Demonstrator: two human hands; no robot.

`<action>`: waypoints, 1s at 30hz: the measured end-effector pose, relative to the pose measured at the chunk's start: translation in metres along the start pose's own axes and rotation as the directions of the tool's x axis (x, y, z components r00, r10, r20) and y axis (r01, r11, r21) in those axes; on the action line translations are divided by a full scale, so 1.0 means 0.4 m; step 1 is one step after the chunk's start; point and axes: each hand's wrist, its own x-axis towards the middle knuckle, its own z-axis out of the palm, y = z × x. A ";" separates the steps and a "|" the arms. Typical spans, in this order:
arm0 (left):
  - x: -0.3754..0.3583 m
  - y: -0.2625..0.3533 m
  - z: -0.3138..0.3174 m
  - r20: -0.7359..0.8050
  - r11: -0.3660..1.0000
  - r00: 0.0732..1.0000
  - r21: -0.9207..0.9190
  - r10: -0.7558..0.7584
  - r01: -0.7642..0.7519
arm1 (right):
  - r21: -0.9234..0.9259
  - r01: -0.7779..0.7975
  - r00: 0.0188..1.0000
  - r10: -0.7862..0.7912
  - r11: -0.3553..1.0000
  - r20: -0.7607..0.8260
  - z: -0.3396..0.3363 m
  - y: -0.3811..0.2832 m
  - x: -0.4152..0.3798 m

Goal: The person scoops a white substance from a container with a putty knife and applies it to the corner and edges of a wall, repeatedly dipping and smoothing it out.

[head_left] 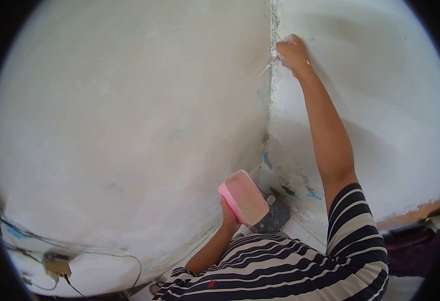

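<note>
Nearest us is our striped shirt (275,268), and just ahead of it our left hand (229,216) is wrapped around the side of a pink tub (231,201), which tilts with its open mouth towards us. The tub looks like thin plastic: we judge it light and fairly stiff, not fragile, though wet smears could make it slippery, so the long side wall, supported from below, seems the best grip. What lies inside is hard to make out.

Well to the left of that hand, and lower, an electrical box (56,266) sits among loose wires.

Farther off, above and right of the tub, our right hand (294,52) is closed on a thin pale tool (265,70), mostly hidden by the fist. It points down and left, probably light and perhaps a little bendy, best pinched near its base. Just beside that hand runs the rough wall corner (274,90).
</note>
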 end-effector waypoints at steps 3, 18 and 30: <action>-0.004 0.019 -0.035 -0.005 0.999 0.999 0.023 -0.033 0.033 | 0.088 -0.002 0.997 -0.005 0.996 0.077 0.007 -0.041 0.049; -0.019 0.063 -0.078 0.032 0.999 0.998 0.010 -0.051 0.051 | -0.244 0.179 0.983 -0.184 0.953 0.002 0.063 -0.062 0.023; 0.017 0.000 -0.031 -0.056 1.000 0.998 0.018 -0.008 0.009 | -0.217 0.184 0.979 -0.158 0.959 0.131 0.006 -0.152 0.041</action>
